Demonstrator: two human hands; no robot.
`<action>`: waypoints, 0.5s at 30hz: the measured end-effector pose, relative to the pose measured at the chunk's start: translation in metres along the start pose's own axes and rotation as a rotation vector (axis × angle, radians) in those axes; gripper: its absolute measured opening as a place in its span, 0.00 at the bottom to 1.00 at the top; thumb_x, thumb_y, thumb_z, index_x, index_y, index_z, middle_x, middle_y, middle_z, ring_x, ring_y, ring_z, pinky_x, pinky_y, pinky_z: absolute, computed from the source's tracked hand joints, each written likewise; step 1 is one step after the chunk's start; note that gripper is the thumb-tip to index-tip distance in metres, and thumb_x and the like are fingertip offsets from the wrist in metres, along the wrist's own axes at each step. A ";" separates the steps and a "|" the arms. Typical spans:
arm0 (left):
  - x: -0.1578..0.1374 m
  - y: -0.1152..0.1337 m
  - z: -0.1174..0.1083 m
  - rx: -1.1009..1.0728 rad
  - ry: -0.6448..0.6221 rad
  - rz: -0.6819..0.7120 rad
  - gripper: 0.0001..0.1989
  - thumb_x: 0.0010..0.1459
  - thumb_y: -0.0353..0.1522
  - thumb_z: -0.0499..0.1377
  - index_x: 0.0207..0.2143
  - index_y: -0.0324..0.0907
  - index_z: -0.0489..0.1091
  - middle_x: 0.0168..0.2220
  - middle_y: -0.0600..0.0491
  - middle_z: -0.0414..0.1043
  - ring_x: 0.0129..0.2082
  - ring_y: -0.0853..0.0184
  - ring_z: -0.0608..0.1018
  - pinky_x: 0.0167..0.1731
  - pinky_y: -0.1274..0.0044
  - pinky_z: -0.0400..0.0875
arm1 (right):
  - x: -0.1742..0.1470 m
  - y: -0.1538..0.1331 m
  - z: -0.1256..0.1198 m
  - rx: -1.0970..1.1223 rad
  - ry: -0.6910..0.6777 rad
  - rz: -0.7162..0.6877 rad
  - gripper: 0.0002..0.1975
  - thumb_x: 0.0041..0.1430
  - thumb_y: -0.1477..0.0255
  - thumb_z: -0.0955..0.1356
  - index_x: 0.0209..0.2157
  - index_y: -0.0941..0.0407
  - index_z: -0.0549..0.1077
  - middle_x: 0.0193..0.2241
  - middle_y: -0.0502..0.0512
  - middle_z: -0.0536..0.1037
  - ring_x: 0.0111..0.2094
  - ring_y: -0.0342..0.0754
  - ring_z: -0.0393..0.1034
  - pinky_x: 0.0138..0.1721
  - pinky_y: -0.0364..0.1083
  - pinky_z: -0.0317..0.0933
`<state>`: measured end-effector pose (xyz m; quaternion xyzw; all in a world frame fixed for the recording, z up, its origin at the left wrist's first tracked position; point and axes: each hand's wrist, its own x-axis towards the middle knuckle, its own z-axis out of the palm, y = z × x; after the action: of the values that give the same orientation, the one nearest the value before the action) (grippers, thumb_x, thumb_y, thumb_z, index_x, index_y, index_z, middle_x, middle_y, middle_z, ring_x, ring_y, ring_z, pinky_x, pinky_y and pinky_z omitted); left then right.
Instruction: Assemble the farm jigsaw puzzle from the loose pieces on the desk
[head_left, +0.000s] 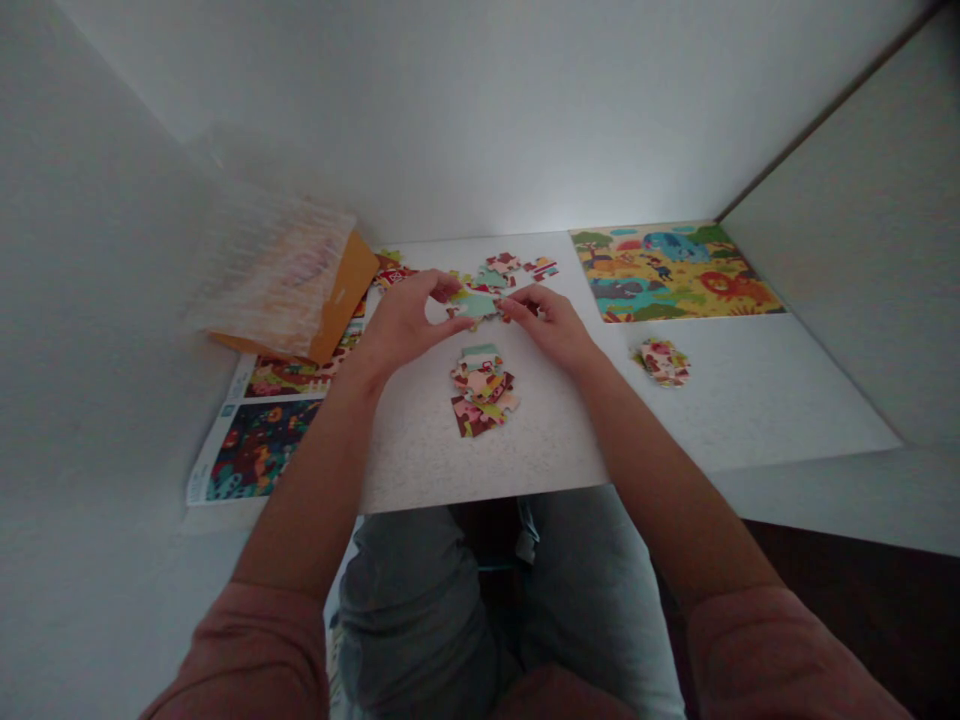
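Note:
Above the white table, my left hand [412, 318] grips a light green jigsaw puzzle piece [478, 303] between thumb and fingers. My right hand [546, 318] pinches the right end of the same piece or one joined to it; I cannot tell which. Just below the hands lies a loose heap of jigsaw pieces [484, 388], in pink, brown and green. More pieces [501, 268] lie beyond my fingers, with a striped piece [541, 268] at their right. Part of what I hold is hidden behind my fingertips.
At the back right lies a puzzle picture with animals [675, 270]. A small pile of pieces [661, 362] sits in front of it. On the left, bubble wrap [277, 270] and an orange envelope [346, 292] rest over a printed picture sheet [262, 450]. White walls [480, 120] border the table.

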<state>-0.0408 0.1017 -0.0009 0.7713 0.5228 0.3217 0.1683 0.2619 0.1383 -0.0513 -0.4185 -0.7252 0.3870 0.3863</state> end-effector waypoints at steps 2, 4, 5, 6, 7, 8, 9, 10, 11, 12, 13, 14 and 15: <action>0.000 0.004 0.002 -0.023 0.006 0.054 0.22 0.65 0.47 0.84 0.53 0.52 0.84 0.54 0.48 0.92 0.54 0.49 0.91 0.63 0.56 0.85 | -0.002 -0.007 0.004 0.068 0.030 -0.012 0.31 0.74 0.31 0.78 0.42 0.45 0.86 0.41 0.56 0.87 0.45 0.61 0.76 0.53 0.60 0.72; 0.000 0.007 0.004 -0.049 -0.004 0.091 0.22 0.65 0.49 0.85 0.52 0.52 0.84 0.52 0.49 0.92 0.51 0.50 0.91 0.60 0.57 0.86 | -0.002 -0.013 0.007 0.135 0.032 -0.018 0.33 0.73 0.29 0.78 0.39 0.45 0.85 0.39 0.55 0.85 0.45 0.60 0.76 0.54 0.60 0.72; 0.000 0.009 0.005 -0.062 -0.010 0.103 0.22 0.65 0.49 0.85 0.51 0.52 0.84 0.51 0.49 0.92 0.50 0.51 0.91 0.59 0.58 0.86 | -0.002 -0.015 0.007 0.159 0.025 -0.012 0.33 0.72 0.29 0.78 0.37 0.46 0.84 0.38 0.54 0.83 0.44 0.60 0.75 0.55 0.60 0.72; 0.000 0.010 0.005 -0.072 -0.014 0.110 0.22 0.65 0.50 0.86 0.51 0.52 0.84 0.51 0.49 0.91 0.50 0.51 0.91 0.58 0.59 0.86 | -0.002 -0.017 0.008 0.173 0.021 0.001 0.34 0.71 0.28 0.78 0.36 0.46 0.84 0.37 0.54 0.82 0.44 0.59 0.74 0.54 0.59 0.72; 0.000 0.011 0.005 -0.081 -0.014 0.113 0.23 0.64 0.50 0.86 0.52 0.52 0.84 0.51 0.49 0.91 0.49 0.52 0.91 0.57 0.59 0.86 | -0.002 -0.018 0.008 0.182 0.019 0.017 0.34 0.69 0.28 0.79 0.36 0.46 0.83 0.36 0.53 0.82 0.44 0.59 0.74 0.54 0.59 0.72; 0.000 0.012 0.005 -0.090 -0.008 0.113 0.25 0.63 0.50 0.87 0.52 0.52 0.84 0.50 0.50 0.91 0.49 0.52 0.91 0.57 0.60 0.86 | -0.001 -0.019 0.007 0.188 0.021 0.032 0.35 0.68 0.27 0.79 0.36 0.46 0.83 0.36 0.53 0.81 0.43 0.59 0.73 0.54 0.59 0.72; 0.000 0.013 0.005 -0.099 0.001 0.110 0.26 0.63 0.51 0.87 0.54 0.52 0.85 0.50 0.50 0.90 0.49 0.52 0.91 0.56 0.60 0.86 | -0.001 -0.020 0.007 0.196 0.026 0.042 0.35 0.67 0.27 0.80 0.35 0.45 0.82 0.36 0.53 0.81 0.43 0.59 0.72 0.53 0.58 0.72; -0.001 0.014 0.006 -0.111 0.010 0.104 0.27 0.63 0.51 0.87 0.55 0.52 0.85 0.50 0.50 0.90 0.49 0.53 0.91 0.56 0.61 0.86 | -0.001 -0.020 0.006 0.207 0.033 0.046 0.35 0.66 0.27 0.81 0.35 0.45 0.82 0.35 0.53 0.80 0.43 0.59 0.71 0.52 0.58 0.72; -0.001 0.015 0.006 -0.128 0.016 0.097 0.27 0.65 0.51 0.86 0.58 0.52 0.85 0.49 0.51 0.90 0.48 0.54 0.90 0.55 0.61 0.86 | -0.001 -0.020 0.006 0.219 0.039 0.044 0.35 0.66 0.27 0.81 0.35 0.45 0.82 0.36 0.53 0.80 0.42 0.58 0.71 0.51 0.58 0.71; -0.001 0.016 0.006 -0.151 0.019 0.088 0.27 0.66 0.50 0.84 0.60 0.52 0.85 0.48 0.51 0.90 0.47 0.55 0.90 0.54 0.62 0.86 | -0.002 -0.021 0.005 0.231 0.038 0.037 0.35 0.65 0.27 0.82 0.35 0.45 0.82 0.36 0.53 0.80 0.42 0.58 0.70 0.50 0.57 0.70; -0.001 0.018 0.007 -0.179 0.016 0.079 0.27 0.68 0.50 0.82 0.62 0.52 0.85 0.46 0.52 0.89 0.45 0.56 0.89 0.53 0.63 0.85 | -0.003 -0.021 0.005 0.241 0.031 0.028 0.35 0.65 0.28 0.82 0.35 0.46 0.82 0.36 0.53 0.79 0.41 0.57 0.70 0.49 0.57 0.69; -0.001 0.020 0.007 -0.210 0.006 0.068 0.26 0.70 0.50 0.80 0.64 0.52 0.86 0.45 0.52 0.89 0.43 0.57 0.88 0.51 0.64 0.84 | -0.003 -0.021 0.005 0.247 0.019 0.019 0.35 0.65 0.28 0.83 0.34 0.46 0.82 0.35 0.53 0.79 0.40 0.56 0.69 0.48 0.57 0.69; -0.002 0.022 0.008 -0.240 -0.008 0.053 0.24 0.71 0.50 0.78 0.63 0.52 0.86 0.43 0.53 0.88 0.41 0.58 0.86 0.49 0.65 0.83 | -0.004 -0.022 0.005 0.246 0.006 0.013 0.36 0.65 0.28 0.83 0.34 0.46 0.82 0.35 0.52 0.79 0.39 0.56 0.68 0.47 0.57 0.68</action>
<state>-0.0205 0.0922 0.0056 0.7604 0.4594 0.3833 0.2526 0.2525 0.1257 -0.0345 -0.3735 -0.6684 0.4744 0.4345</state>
